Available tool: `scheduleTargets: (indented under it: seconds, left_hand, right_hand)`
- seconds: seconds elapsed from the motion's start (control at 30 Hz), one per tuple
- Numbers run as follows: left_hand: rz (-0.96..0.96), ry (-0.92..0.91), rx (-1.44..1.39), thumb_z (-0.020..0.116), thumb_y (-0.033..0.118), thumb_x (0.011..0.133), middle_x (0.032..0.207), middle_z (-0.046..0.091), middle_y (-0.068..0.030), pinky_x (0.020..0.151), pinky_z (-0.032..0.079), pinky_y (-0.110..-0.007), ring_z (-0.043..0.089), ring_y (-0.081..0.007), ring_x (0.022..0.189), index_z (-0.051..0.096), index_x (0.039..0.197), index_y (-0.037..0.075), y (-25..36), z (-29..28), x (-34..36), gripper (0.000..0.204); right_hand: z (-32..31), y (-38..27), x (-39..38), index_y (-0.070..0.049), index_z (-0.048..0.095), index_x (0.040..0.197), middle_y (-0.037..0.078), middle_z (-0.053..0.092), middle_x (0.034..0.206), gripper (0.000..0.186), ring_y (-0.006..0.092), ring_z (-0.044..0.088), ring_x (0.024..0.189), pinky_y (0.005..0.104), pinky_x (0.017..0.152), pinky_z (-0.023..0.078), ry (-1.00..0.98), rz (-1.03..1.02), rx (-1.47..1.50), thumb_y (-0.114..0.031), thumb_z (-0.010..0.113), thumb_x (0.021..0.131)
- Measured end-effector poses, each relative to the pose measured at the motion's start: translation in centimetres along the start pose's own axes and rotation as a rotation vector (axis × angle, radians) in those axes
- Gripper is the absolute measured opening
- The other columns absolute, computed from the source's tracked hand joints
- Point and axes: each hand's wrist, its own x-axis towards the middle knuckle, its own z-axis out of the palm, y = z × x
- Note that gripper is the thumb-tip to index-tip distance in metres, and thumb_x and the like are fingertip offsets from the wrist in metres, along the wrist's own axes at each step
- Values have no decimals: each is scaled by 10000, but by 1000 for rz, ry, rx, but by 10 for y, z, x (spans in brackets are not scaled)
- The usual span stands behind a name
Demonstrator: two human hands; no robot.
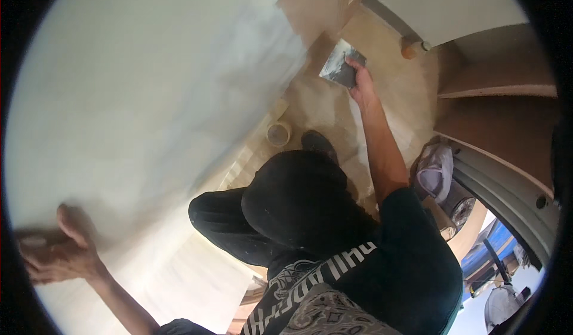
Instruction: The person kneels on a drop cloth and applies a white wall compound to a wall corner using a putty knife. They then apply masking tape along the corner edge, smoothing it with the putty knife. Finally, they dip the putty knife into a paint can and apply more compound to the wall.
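Observation:
My right hand [360, 84] is closed on a flat, square putty scraper [342, 64], its thumb pressed on the grey face. White paste is smeared over the scraper's outer part. It is held out low, apart from the end of the white wall [179, 66]. Brighter, uneven white patches mark that wall, and a bare brownish section [310, 10] shows at its far end. At the lower left my left hand [62, 254] is spread against the wall with the thumb apart and holds nothing. Its fingertips lie in the dark rim of the picture.
A roll of tape [278, 133] lies on the beige floor [382, 42] beside my shoe [319, 143]. Farther off lies a bottle with orange contents [416, 49]. Brown shelves [495, 117] stand on the right, with a pale bag [434, 171] and other items below them.

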Motion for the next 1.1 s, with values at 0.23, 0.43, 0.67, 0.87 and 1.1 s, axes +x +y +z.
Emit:
scheduleTargets:
  seconds: [0.23,0.43,0.67,0.87,1.1]
  left_hand:
    - [-124,47,-135,619,715,859,1606,324,-156,1242,68,-517,172,-341,1530,271,1574,107,39,0,-2,1001]
    - [-236,83,-216,626,666,878,1644,290,-99,1261,-31,-461,122,-294,1559,324,1570,128,48,-16,-25,927]
    - [-213,76,-225,579,640,907,1650,265,-125,1258,-14,-487,105,-322,1562,290,1580,122,53,-23,-12,897]
    - [-198,74,-208,581,635,908,1648,271,-131,1261,1,-493,118,-327,1559,289,1580,120,50,-21,0,895]
    - [-219,71,-225,587,628,910,1644,281,-126,1263,1,-490,136,-321,1557,307,1576,121,48,-24,0,882]
  right_hand:
    - [45,-62,-29,-21,645,1256,95,704,1151,394,200,662,1020,339,865,513,-27,-466,-417,-171,717,899]
    - [73,-71,-25,-9,640,1238,62,701,982,334,155,649,855,307,774,511,80,-731,-606,-130,669,929]
    - [116,-52,7,28,603,1308,151,645,1141,430,245,621,964,358,857,495,163,-1039,-772,-111,662,905]
    - [168,-3,-31,-3,588,1360,180,580,1304,491,340,500,1247,416,1077,391,239,-1144,-742,-94,662,883]
    - [116,-28,-46,10,617,1310,182,608,1259,400,361,581,1144,411,1028,451,-184,-1108,-784,-112,621,929]
